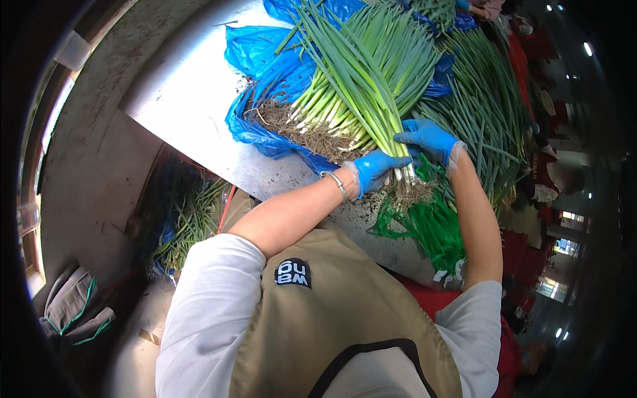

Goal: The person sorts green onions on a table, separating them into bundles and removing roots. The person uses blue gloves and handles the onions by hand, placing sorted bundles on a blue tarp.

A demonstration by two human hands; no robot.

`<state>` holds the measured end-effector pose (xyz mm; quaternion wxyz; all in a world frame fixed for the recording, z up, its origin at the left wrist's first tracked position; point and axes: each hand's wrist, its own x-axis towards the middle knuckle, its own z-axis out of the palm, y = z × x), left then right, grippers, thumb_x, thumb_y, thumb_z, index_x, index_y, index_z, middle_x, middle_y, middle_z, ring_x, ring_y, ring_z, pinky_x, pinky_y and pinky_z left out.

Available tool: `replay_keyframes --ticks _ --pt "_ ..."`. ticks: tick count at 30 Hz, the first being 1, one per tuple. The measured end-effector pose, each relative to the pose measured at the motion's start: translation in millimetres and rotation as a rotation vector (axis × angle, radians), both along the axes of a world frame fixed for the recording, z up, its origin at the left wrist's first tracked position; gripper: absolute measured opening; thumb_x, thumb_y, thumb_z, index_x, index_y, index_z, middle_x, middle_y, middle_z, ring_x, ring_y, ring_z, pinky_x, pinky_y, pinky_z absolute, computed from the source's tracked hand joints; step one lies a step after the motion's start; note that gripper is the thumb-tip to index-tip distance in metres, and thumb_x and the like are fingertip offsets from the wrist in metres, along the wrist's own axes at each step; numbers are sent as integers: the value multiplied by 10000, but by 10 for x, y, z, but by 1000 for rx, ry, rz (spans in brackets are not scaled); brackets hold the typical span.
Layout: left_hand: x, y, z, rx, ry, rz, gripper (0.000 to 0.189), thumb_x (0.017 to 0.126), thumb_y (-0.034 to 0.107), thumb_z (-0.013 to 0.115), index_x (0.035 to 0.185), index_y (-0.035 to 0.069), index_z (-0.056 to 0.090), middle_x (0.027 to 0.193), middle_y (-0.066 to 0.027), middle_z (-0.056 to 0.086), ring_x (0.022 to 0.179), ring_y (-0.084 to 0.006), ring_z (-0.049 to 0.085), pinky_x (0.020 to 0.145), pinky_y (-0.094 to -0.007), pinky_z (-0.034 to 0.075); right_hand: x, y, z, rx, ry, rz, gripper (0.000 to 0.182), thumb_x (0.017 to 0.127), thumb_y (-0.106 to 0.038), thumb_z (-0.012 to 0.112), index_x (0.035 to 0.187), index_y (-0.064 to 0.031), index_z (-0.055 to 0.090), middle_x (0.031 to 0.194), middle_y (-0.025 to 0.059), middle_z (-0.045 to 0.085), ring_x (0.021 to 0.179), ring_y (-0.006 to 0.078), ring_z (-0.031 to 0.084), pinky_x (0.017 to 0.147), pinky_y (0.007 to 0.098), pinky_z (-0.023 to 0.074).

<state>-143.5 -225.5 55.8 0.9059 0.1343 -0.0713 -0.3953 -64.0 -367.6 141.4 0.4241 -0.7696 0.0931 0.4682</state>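
My left hand (377, 169), in a blue glove with a clear cuff, is closed round the white lower stems of a bunch of green onions (368, 92). Its roots hang towards me, and its leaves slant up and left over a larger pile. My right hand (430, 139), gloved alike, is at the right side of the same stems, with thumb and fingertips against them; its other fingers are partly hidden. The pile of green onions (323, 109), its roots caked with soil, lies on a blue plastic bag (283, 74). More green onions (482, 99) lie at the right.
The metal table (199, 109) has soil crumbs on it. Green plastic ties (438, 229) lie near my right forearm. Below the table's left edge is a heap of loose leaves (194, 219). Grey gloves (74, 303) lie at the lower left. Other people are at the right and top right.
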Motion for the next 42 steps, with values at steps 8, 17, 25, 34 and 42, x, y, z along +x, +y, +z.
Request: replay_keyframes --ticks 8,17,25,34,42 --pt "-4 -438 -142 817 -296 -76 226 797 79 606 1004 -6 588 835 -147 644 751 -252 618 637 -361 483 -337 527 -87 -121 -246 43 474 696 -145 734 1107 3 548 943 105 614 802 158 556 712 309 476" --pt "-146 -170 57 819 -694 -123 510 717 388 713 1031 -1 613 978 -151 639 831 -256 615 766 -368 479 -430 -30 -99 -365 -312 -56 358 702 -61 611 1022 38 485 862 187 602 755 281 589 678 380 469" --pt "-186 174 263 1003 -941 165 182 800 232 601 884 76 643 836 -154 626 755 -322 596 682 -385 468 -1186 -575 -101 -829 -837 190 461 734 -183 665 1126 -56 459 983 234 590 856 406 578 692 449 470" --pt "132 34 403 1289 -1406 788 113 742 96 561 840 50 594 741 -151 586 723 -337 574 654 -432 457 -1621 -621 -195 -825 -1065 112 539 697 -95 688 1193 -78 477 1013 189 592 864 360 593 696 402 485" --pt "587 347 335 1396 -1312 834 142 767 108 610 897 69 654 824 -156 621 780 -348 567 698 -414 458 -1643 -617 -185 -837 -1083 146 690 614 10 689 1245 -90 428 1034 192 556 861 371 564 710 417 480"
